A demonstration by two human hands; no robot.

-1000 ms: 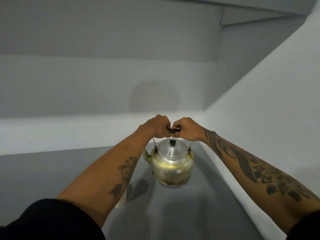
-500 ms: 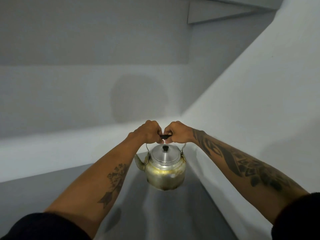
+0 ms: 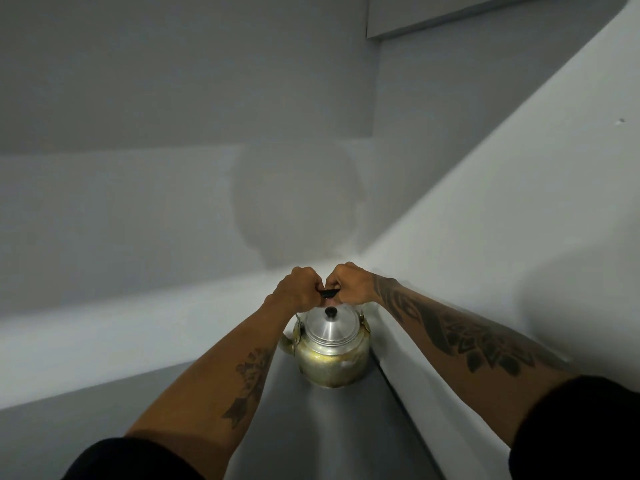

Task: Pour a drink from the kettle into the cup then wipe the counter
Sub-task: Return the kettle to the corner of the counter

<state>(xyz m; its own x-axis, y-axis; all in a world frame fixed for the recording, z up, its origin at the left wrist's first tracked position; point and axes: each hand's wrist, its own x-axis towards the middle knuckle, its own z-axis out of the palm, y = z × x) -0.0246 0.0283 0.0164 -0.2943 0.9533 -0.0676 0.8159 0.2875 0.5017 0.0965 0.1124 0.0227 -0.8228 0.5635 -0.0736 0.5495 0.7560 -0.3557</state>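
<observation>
A tarnished metal kettle [image 3: 332, 358] with a silver lid and black knob stands upright on the grey counter [image 3: 346, 438], close to the right wall. Its spout points left. My left hand [image 3: 298, 289] and my right hand [image 3: 349, 284] are both closed on the black grip of its top handle [image 3: 329, 293], knuckles nearly touching. Whether the kettle's base rests on the counter or hovers just above it is unclear. No cup and no cloth are in view.
A pale raised ledge [image 3: 121, 348] runs along the back of the counter. A white wall [image 3: 502, 237] bounds the counter on the right, meeting the back wall in a corner just behind the kettle.
The kettle, held by both hands, has gone farther back and lower, into the corner by the right wall. The view has tilted and shifted, and the pale thing under my left forearm is out of sight.
</observation>
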